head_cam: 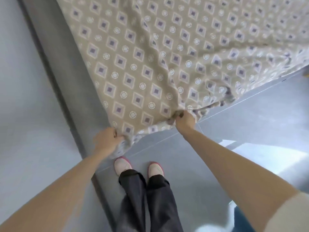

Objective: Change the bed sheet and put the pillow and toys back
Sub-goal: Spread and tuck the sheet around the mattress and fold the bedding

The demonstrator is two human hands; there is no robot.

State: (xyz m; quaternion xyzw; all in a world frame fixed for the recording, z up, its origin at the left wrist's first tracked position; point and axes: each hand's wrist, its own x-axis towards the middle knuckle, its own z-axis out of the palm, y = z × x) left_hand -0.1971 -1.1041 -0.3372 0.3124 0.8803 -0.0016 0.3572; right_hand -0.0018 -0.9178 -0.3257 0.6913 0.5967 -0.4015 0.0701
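Note:
A beige bed sheet (150, 52) with purple diamonds and white rings is stretched out ahead of me, above the floor. My left hand (107, 139) grips the sheet's near corner, bunched in its fingers. My right hand (184, 120) grips the near edge a little further right, where the cloth gathers into folds. The sheet hides whatever lies under it. No pillow or toys are in view.
A pale wall (25, 97) with a dark grey skirting strip (55, 77) runs along my left. Grey tiled floor (242, 118) lies to the right. My feet in pink-edged slippers (122, 165) stand just below the sheet's corner. Something blue (242, 220) shows at the bottom right.

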